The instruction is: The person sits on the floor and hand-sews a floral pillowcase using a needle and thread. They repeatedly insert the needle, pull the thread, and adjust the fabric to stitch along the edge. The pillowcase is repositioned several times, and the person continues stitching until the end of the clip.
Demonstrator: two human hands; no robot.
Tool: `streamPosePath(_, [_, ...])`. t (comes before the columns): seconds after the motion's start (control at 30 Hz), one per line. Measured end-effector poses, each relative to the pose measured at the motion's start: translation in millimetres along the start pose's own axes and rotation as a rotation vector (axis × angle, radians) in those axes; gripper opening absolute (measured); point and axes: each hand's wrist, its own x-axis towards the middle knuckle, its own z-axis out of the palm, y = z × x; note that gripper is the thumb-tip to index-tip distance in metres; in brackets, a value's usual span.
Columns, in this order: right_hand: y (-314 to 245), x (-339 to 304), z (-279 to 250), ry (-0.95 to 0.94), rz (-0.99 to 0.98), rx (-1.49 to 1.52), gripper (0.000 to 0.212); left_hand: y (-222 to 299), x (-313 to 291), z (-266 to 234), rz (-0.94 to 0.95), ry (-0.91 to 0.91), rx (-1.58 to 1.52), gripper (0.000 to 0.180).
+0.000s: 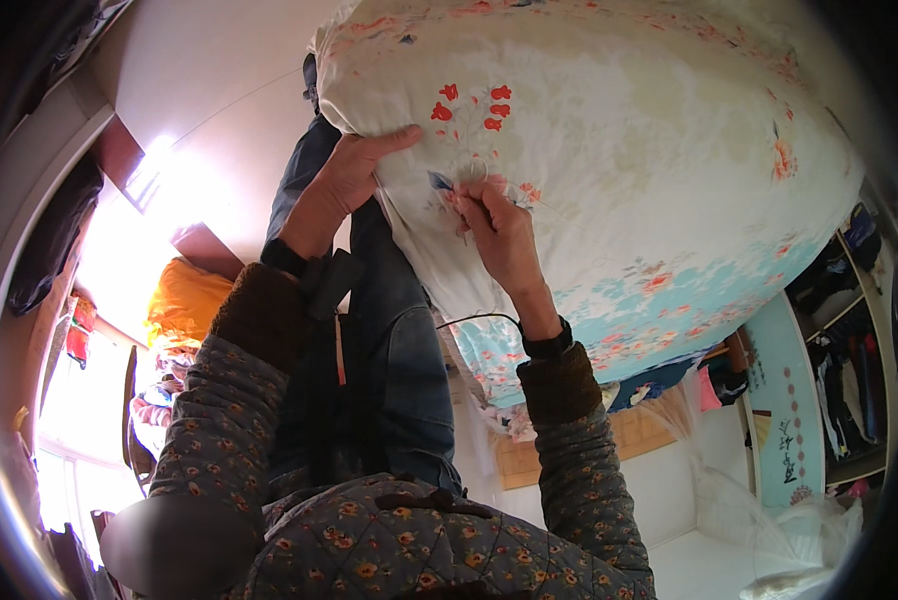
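Observation:
A pale bed cover point(629, 150) printed with flowers spreads in front of me. At its left edge is my left hand point(354, 168), its thumb stretched over the top and the other fingers partly hidden at the side of the fabric. My right hand point(499, 225) rests on the cover with thumb and fingertips pinched together. What they pinch is too small to make out; a thin pale loop point(480, 167) shows just above the fingertips. Bright red small shapes point(500, 110) lie beyond the hands; I cannot tell whether they are printed or loose.
My legs in blue jeans point(399, 350) are below the cover's left edge. At the right stands an open wardrobe point(849, 370) with hanging clothes, beside a pale blue panel point(784, 400). An orange cloth bundle point(184, 305) is at the left, near a bright window.

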Motion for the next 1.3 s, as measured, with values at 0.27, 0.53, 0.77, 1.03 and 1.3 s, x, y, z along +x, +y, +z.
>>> streamPosePath(0.27, [3,0,-1,-0.022,-0.012,0.067,0.015,0,0,1,-0.003,-0.011,0.004,0.044])
streamPosePath(0.53, [8,2,-2,-0.044,0.043,0.069,0.019,1,-1,1,0.012,-0.008,0.014,0.045])
streamPosePath(0.77, [18,4,-2,-0.060,0.099,0.270,0.022,0,-3,2,0.037,-0.005,-0.010,0.047])
streamPosePath(1.03, [21,9,5,0.042,0.103,0.312,0.021,-3,-2,-2,0.062,0.001,0.029,0.048])
streamPosePath(1.3, [15,20,16,0.127,0.161,0.268,0.018,-13,-4,3,0.204,0.057,0.080,0.054])
